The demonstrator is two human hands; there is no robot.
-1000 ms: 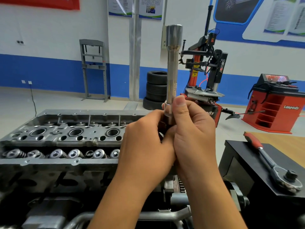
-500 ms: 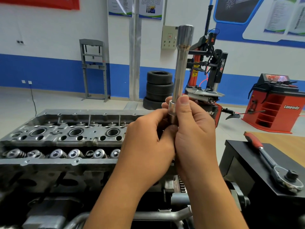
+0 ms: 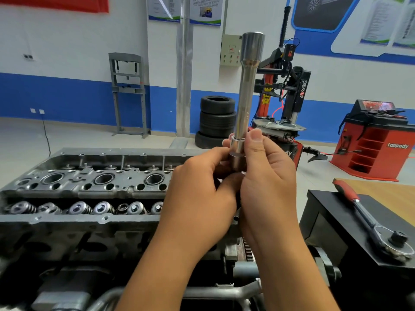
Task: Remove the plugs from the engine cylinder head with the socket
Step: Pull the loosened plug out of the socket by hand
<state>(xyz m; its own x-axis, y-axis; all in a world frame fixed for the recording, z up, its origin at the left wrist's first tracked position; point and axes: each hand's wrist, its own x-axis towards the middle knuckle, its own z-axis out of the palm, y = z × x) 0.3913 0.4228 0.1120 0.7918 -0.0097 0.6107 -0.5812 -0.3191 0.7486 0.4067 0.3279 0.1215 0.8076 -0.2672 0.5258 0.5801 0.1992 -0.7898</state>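
A ratchet [image 3: 370, 223] is laid on a black stand [image 3: 332, 221]; tyres [image 3: 217, 121] are stacked on the floor [image 3: 78, 138].

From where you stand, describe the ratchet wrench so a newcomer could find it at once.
Right of the grey metal engine cylinder head stands a black box-like stand. On its top lies the ratchet wrench, alone there: red grip pointing away, round chrome head nearest, untouched by either hand.

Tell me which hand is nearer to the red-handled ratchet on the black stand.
Right. The right hand grips the socket on the side toward the ratchet; the left hand sits beyond it, over the cylinder head. Neither touches the ratchet.
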